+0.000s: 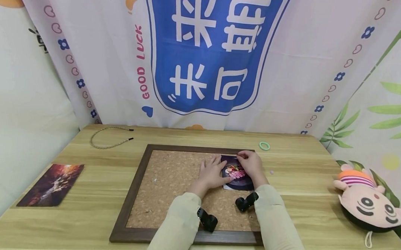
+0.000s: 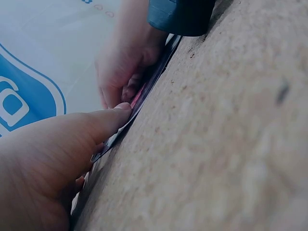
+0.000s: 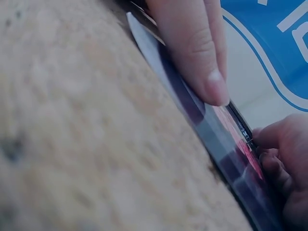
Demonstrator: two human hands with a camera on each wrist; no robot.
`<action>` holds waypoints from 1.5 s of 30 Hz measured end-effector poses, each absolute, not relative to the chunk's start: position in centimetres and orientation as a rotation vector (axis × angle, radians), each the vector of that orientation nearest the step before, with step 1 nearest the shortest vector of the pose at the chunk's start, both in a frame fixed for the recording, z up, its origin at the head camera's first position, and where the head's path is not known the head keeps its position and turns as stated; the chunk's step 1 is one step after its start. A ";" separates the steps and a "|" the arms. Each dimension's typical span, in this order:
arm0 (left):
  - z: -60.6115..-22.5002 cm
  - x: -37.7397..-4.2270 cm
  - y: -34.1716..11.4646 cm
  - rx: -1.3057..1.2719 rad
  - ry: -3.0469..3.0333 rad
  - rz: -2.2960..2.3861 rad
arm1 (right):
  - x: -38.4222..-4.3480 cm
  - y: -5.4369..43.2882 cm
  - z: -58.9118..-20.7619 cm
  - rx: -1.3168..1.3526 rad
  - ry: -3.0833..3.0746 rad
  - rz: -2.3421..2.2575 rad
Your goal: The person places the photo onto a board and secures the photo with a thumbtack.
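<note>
A dark printed picture card with a colourful food-like image lies on the upper right of a brown-framed corkboard. My left hand rests across the card's left side, fingers spread and thumb pressing its face. At the card's upper right, my right hand has thumb and fingers pinched together. The right wrist view shows a tiny thin pin-like thing at those fingertips, against the card; most of it is hidden. In that view the card's near corner lifts off the cork.
Another dark picture card lies on the table at left. A braided headband sits at back left, a green ring at back right. A tiny pale object lies right of the board, and a plush doll farther right.
</note>
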State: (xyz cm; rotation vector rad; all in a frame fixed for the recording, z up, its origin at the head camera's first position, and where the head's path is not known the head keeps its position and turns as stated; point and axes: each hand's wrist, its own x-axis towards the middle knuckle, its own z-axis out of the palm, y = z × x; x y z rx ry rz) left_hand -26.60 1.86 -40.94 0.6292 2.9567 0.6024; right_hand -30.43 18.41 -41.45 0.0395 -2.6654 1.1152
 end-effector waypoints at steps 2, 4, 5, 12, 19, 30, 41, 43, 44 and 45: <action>-41.0 -26.6 1.9 0.630 2.959 0.603 | -30.4 18.4 -41.5 0.038 -2.650 1.129; -41.0 -26.6 1.9 0.630 2.963 0.599 | -30.5 18.4 -41.6 0.030 -2.642 1.133; -41.0 -26.6 1.9 0.630 2.962 0.599 | -30.5 18.4 -41.6 0.026 -2.643 1.130; -41.1 -26.7 1.9 0.625 2.959 0.595 | -30.7 18.3 -41.5 0.011 -2.676 1.093; -41.1 -26.6 2.0 0.633 2.960 0.601 | -30.7 18.5 -41.5 -0.006 -2.716 1.078; -40.8 -26.7 1.9 0.595 2.937 0.693 | -30.9 18.9 -40.2 -0.084 -2.746 1.332; -38.7 -27.4 -0.2 0.551 2.880 0.980 | -29.7 23.1 -35.9 0.233 -2.736 1.440; -38.0 -27.7 -1.8 0.524 2.880 1.032 | -29.5 24.1 -35.4 0.261 -2.752 1.356; -37.5 -27.8 -2.6 0.506 2.884 1.050 | -29.4 24.6 -35.2 0.273 -2.757 1.323; -37.1 -28.0 -3.6 0.485 2.890 1.062 | -29.3 25.0 -35.1 0.282 -2.757 1.320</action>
